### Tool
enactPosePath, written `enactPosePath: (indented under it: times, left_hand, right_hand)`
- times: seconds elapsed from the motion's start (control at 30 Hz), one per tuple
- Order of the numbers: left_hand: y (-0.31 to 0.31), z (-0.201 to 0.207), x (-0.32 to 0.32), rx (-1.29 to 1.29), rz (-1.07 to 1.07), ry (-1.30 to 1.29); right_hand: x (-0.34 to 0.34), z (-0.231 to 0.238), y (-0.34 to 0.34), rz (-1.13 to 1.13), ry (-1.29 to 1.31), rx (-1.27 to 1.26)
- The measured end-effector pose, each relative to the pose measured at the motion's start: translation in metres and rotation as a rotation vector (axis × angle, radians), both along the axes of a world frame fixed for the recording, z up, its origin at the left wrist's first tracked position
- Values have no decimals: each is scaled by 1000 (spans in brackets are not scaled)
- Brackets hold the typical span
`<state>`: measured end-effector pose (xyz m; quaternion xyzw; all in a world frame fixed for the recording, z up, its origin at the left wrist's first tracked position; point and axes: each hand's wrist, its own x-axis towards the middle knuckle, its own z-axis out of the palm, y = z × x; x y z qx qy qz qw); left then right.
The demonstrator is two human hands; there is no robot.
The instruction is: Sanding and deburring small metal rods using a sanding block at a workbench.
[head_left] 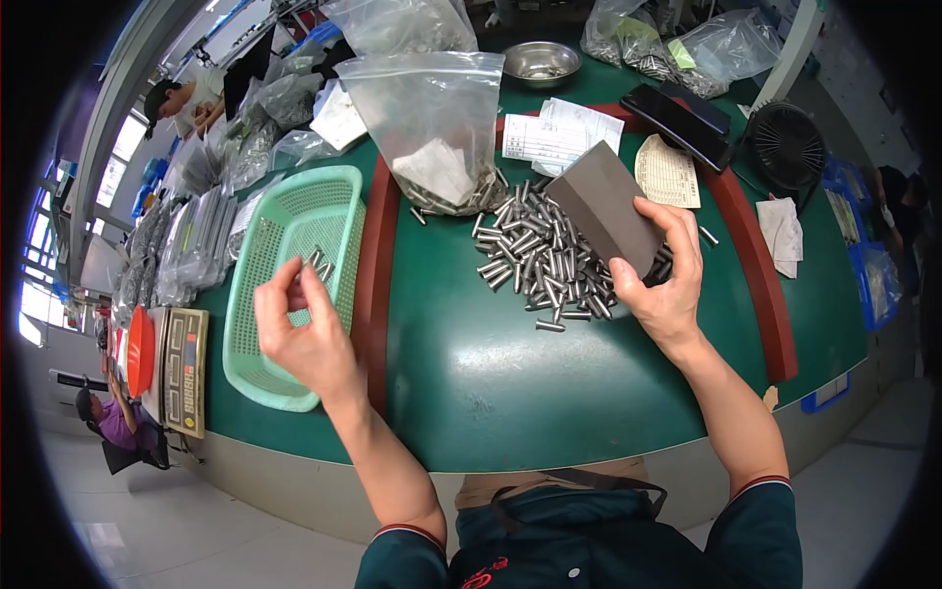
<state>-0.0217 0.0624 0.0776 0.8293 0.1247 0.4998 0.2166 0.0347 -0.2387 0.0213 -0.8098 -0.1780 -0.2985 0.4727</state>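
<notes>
My left hand [312,339] is over the pale green perforated basket [250,294], its thumb and finger drawn together. A few metal pins [324,263] show just beyond the fingertips; whether they lie in the basket or touch the fingers is unclear. My right hand [672,280] grips a dark grey rectangular block [608,211] by its near end, thumb on one side and fingers on the other. The block is tilted above the right side of a heap of headed metal pins [535,250] on the green table [481,383], hiding part of the heap.
Red-brown rails [375,294] border the work area. Behind the heap stand a clear bag of pins [432,137], papers [564,133] and a metal bowl [542,64]. A phone [677,126] and black fan [785,147] are at right; a scale [182,368] is left. Two people are farther left.
</notes>
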Motion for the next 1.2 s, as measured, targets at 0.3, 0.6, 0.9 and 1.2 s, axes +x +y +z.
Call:
enactPosePath:
  times: [0.3,0.6,0.9,1.2]
  left_hand:
    - [23,-12,-12,80,109,474]
    - [-18,-26,11,5,-281,231]
    - [-55,-73,29,98,-610,472]
    - [-66,-75,27,192,-498,556]
  right_hand:
    - [0,2,1,20,-6,4]
    - [1,-4,2,23,10,-5]
    - [0,-2,2,42,0,-7]
    - [-3,1,2,31,37,-28]
